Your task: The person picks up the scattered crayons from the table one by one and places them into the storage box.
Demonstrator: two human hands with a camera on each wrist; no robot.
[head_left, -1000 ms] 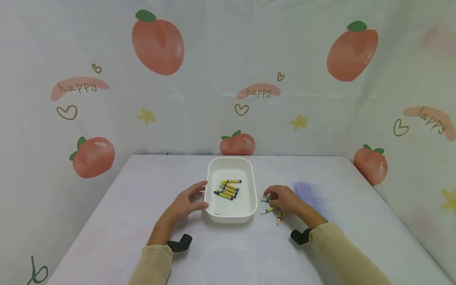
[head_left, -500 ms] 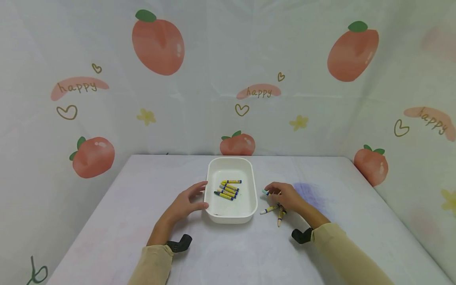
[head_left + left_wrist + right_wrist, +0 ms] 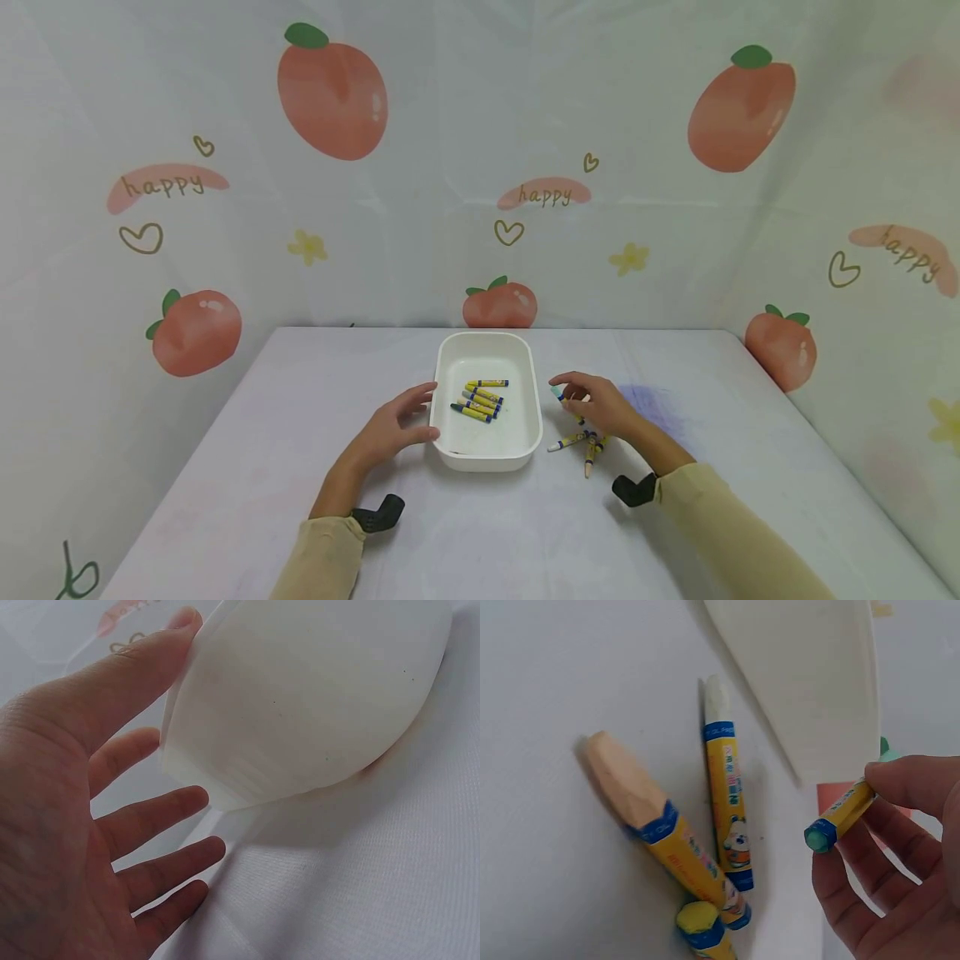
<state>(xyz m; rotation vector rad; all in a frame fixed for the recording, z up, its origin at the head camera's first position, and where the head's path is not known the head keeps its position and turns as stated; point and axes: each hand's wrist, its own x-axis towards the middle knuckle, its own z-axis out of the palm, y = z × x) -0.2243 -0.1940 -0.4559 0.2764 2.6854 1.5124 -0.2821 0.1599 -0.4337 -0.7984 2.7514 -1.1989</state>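
Observation:
My right hand [image 3: 602,407] pinches a mint-green crayon [image 3: 844,815] between thumb and fingers, raised over the table to the right of the white tray [image 3: 487,461]. Below that hand lie a white crayon [image 3: 726,795], a peach crayon [image 3: 662,817] and a yellow-tipped crayon [image 3: 699,928], whose wrapper is partly out of view. My left hand [image 3: 392,427] rests against the tray's left side, fingers spread, with the thumb at the rim in the left wrist view. Inside the tray several crayons [image 3: 480,401] in yellow wrappers lie close together.
A white cloth covers the table [image 3: 420,542], with a purple smudge [image 3: 654,417] to the right of my right hand. Behind it hangs a white curtain [image 3: 442,108] printed with peaches. A black wrist strap mount [image 3: 634,490] sits on my right wrist.
My right hand has picked up the mint-green crayon from the loose crayons and raised it slightly away from them. My left hand has stayed at the tray.

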